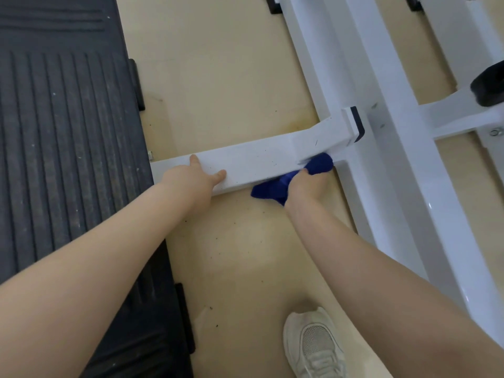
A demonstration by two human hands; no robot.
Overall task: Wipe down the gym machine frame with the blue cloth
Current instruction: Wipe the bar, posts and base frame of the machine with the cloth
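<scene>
Right hand (305, 186) is gripping the bunched dark-blue cloth (289, 184), fingers curled round it, and pressing it against the near side face of the low white painted steel crossbar (251, 162), right where the bar is meeting the long white frame rail (387, 148). Part of the cloth is poking out past the fingers toward the joint; the rest is trailing down to the tan floor (226, 99).

Left hand (191, 178) is lying relaxed on the same crossbar further left, fingers straight and spread over the top face, holding nothing. Looks like it is bracing.

Progress, as a judgement: early to mid. Dark specks are still showing on the crossbar top face and on the floor below it, so that top face is probably not finished. The long rail, the second rail behind it and the branch carrying the black rubber pad (491, 85) are showing no sign either way; can't tell if wiped. Likely left: crossbar top, joint bracket with the black end cap (357, 124), then the long rails.

Black ribbed rubber mat (62, 159) is sitting at left, a white mesh sneaker (313, 345) at bottom.
</scene>
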